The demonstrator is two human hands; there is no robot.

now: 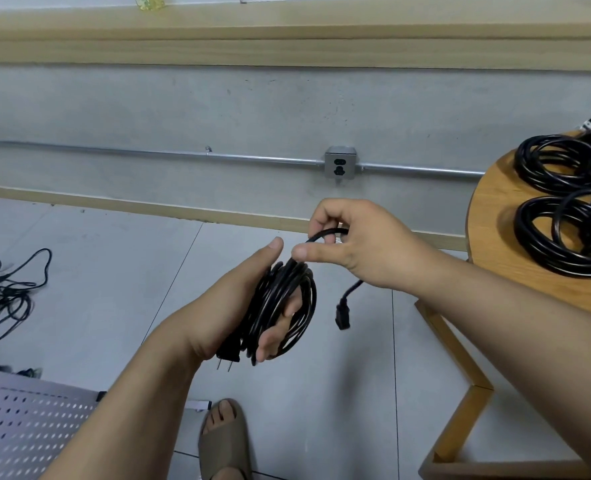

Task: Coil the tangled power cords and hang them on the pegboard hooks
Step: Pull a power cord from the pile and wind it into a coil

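Far to the left of the left hand, a heap of tangled cords (3, 292) lies on the floor, not yet coiled. Below and left of that hand, near the person, is the perforated pegboard (27, 431); I see no hooks on the part that shows.

The left hand (242, 306) holds the coil (287, 303). Its fingers pass through the loops and its thumb lies along the outside, so the black loops sit around the hand. The coil is seen almost from its edge, and its long axis runs from the thumb tip down toward the wrist. The pronged plug (228, 355) hangs at the heel of this hand.

The right hand (356, 244) is just above and to the right of the coil's top, with its thumb tip almost touching the loops. Its fingers are curled around the free tail (325, 233) of the same cord. From this hand the tail drops to the connector (342, 313), which hangs in the air below it, just right of the coil and apart from it.

I judge that only this short tail is left to wind. It lies on the right hand's side, so that hand should carry it over the coil.

To the right of the right arm, a round wooden table (495, 237) bears finished coils (564, 202).
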